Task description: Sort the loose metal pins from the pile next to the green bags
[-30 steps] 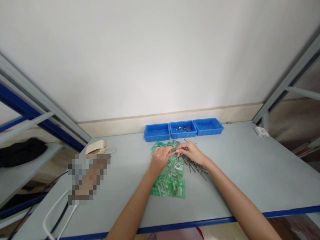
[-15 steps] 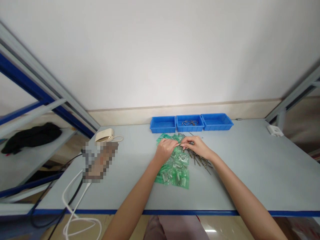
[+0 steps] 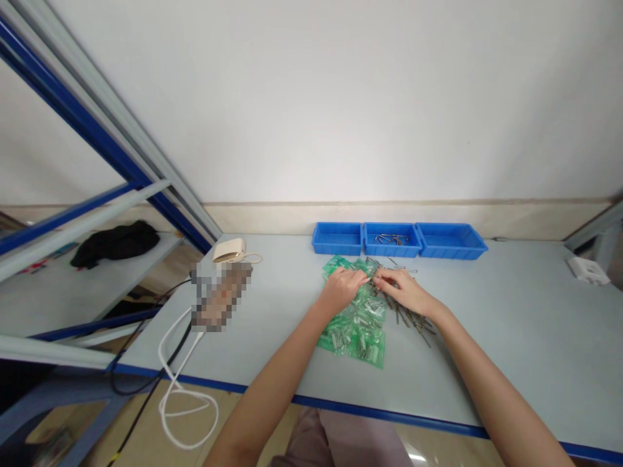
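My left hand [image 3: 344, 287] is closed, its fingers pinched over the green plastic bags [image 3: 374, 355], which hold small silvery metal pieces. Close beside it, my right hand [image 3: 403, 290] is also pinched, its fingertips almost meeting those of the left. Whatever lies between the fingertips is too small to make out. Partly under the right hand spreads a loose pile of thin metal rods [image 3: 417, 322], which look like long screws or pins. Behind the hands stands the middle blue bin [image 3: 393, 250], with several small metal pieces inside.
A left blue bin [image 3: 337, 249] and a right blue bin [image 3: 452, 251] flank the middle one along the wall. At the left lie a cream-coloured device [image 3: 228, 250], a blurred-out object [image 3: 222, 299] and a white cable [image 3: 168, 350]. A white block [image 3: 588, 270] sits far right.
My view has shifted, so the table and bins appear farther right. Both hands stay together over the bags and rods, still pinched, with little visible movement between them.
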Demonstrator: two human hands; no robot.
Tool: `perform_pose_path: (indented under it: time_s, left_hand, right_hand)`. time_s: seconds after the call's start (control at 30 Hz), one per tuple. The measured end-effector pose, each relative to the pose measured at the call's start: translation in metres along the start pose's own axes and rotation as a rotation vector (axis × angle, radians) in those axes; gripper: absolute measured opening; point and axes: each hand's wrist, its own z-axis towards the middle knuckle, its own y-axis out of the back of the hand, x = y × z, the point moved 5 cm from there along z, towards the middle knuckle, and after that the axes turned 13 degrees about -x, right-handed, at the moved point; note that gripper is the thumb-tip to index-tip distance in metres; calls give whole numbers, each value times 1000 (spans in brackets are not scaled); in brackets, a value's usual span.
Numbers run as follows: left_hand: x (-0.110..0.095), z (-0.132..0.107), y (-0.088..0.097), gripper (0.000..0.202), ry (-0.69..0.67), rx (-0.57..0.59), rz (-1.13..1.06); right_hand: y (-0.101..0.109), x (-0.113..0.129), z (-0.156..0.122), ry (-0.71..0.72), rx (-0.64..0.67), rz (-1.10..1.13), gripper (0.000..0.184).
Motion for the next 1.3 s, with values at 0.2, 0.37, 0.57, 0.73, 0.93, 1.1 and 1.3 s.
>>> perform_pose_path:
  time_s: [0.2,0.37,0.57,0.73,0.93,1.1,1.3]
  left_hand:
    - [-2,0,3,38,0,21,-30]
    - [-4,3,7,35,23,15,-75]
    - [-6,3,9,30,11,12,-108]
    - [-3,4,10,35,53,-3,-76]
    - [0,4,9,35,113,-3,-75]
    - [1,2,4,38,96,36,-44]
    - [1,1,3,38,88,15,-50]
  right_hand:
    - [-2,-2,-1,-14,50,0,41]
    - [-3,-5,-1,-92,44,21,50]
    - [-2,-7,-1,-102,12,43,52]
    - [0,-5,0,-95,-41,46,37]
    - [2,-8,1,-81,-98,101,29]
    - [3,-9,2,-34,-122,21,29]
    - [6,-5,1,5,-172,-37,28]
